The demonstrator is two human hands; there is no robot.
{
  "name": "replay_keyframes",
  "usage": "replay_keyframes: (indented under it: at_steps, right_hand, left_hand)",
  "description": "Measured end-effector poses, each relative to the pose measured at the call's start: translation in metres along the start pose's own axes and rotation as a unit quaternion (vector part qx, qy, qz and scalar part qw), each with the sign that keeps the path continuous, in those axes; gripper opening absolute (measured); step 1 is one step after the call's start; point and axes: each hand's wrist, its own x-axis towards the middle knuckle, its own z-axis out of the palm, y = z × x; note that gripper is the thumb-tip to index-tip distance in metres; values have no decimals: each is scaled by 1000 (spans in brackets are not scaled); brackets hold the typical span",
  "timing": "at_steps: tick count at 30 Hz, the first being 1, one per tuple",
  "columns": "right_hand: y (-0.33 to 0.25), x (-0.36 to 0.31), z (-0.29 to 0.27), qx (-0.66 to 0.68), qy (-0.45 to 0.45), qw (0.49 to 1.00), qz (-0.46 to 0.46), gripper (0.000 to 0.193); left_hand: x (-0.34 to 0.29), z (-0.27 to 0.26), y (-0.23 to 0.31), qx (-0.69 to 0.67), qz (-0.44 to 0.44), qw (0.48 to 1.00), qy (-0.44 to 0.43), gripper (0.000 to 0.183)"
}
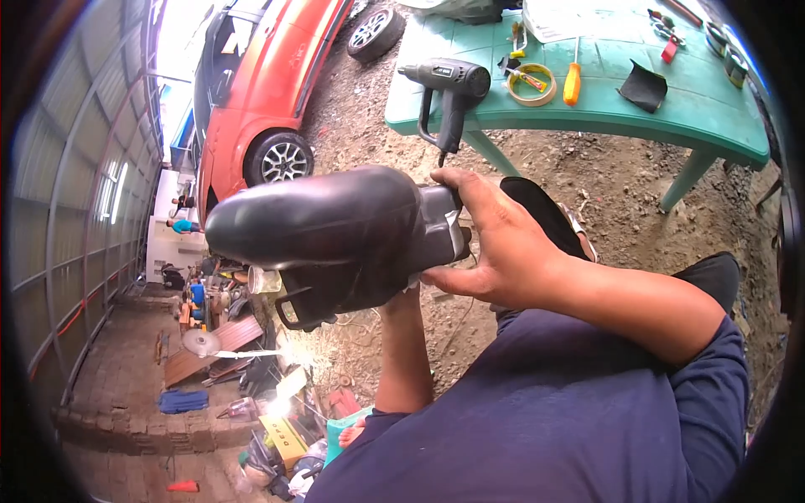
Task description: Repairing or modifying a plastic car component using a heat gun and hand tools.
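Note:
A glossy black car side mirror (319,226) is held up in front of my body, its rounded shell pointing left and its grey-black mounting end to the right. My right hand (503,239) grips that mounting end, one finger over the top and another along the lower side. From below, my left hand (401,303) supports the mirror; its fingers are mostly hidden behind the housing. Beyond the mirror, a heat gun (457,80) lies on the edge of a green table (604,113). A tape roll (549,90), an orange-handled screwdriver (573,82) and a dark sheet scrap (644,86) lie beside it.
A red car (268,80) stands at the far left, with a loose wheel (375,35) on the gravel near it. Boards (214,348), a blue folded cloth (183,401) and a yellow box (285,440) clutter the lower left. Someone in a blue shirt (180,225) is in the background.

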Motion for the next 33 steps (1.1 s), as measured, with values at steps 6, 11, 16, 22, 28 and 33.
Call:
replay_keyframes:
  at_steps: [6,11,16,22,28,33]
  right_hand:
    - [16,1,0,25,19,1000,0,98]
    - [21,4,-12,134,-1,990,48,93]
    - [30,-3,-20,176,17,981,80,92]
    - [33,-18,-40,209,-1,958,194,92]
    - [41,-35,-64,122,-26,956,265,90]
    - [70,-49,-64,-14,-83,953,293,92]
  left_hand:
    - [-15,22,10,68,87,994,14,63]
    - [-32,-29,15,121,62,983,124,62]
    - [-49,-31,31,474,63,872,109,45]
    - [-71,-10,41,437,-59,884,152,45]
    - [-94,8,22,385,-92,913,96,64]
    - [-94,43,20,246,-87,965,-20,79]
